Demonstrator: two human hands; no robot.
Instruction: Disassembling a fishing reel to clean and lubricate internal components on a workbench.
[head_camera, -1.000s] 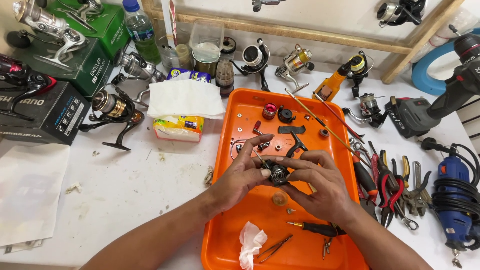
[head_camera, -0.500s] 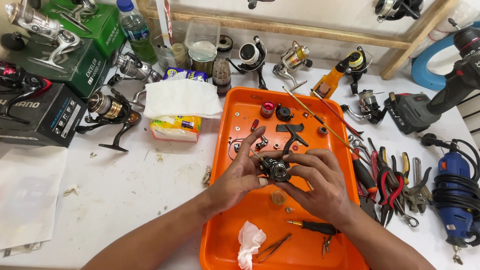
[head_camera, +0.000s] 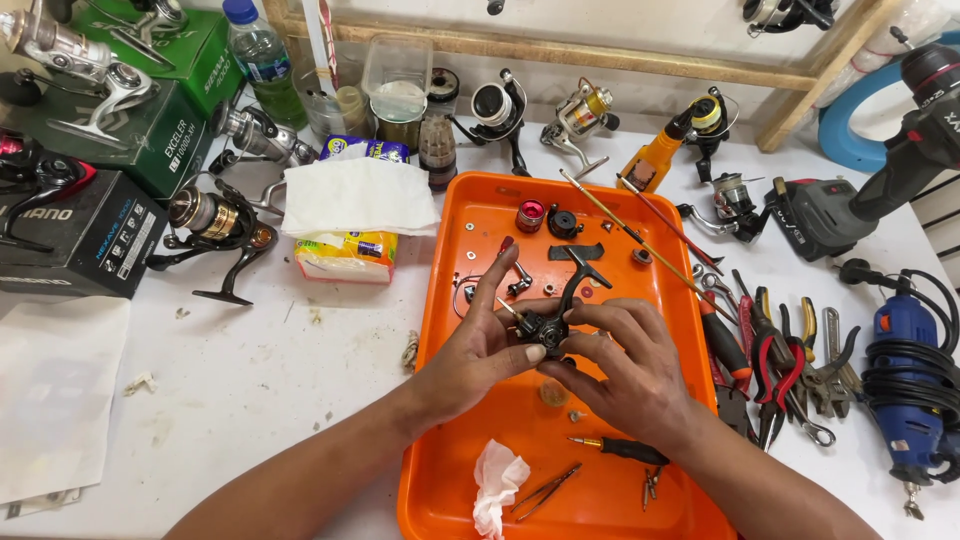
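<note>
Over an orange tray, both hands grip a small black fishing reel body with a thin black arm rising from it. My left hand holds it from the left, index finger stretched upward. My right hand covers it from the right, fingers curled over its top. Small reel parts lie in the tray: a red spool, a black knob, washers, a brass gear. A small screwdriver, tweezers and a crumpled tissue lie at the tray's near end.
Pliers and cutters lie right of the tray, then a blue rotary tool and a cordless drill. Several spinning reels, boxes, a tissue pack, a green bottle and jars crowd the back and left.
The hands and reel body stay over the tray's middle. My left index finger has lifted and straightened; the right fingers have shifted slightly over the reel.
</note>
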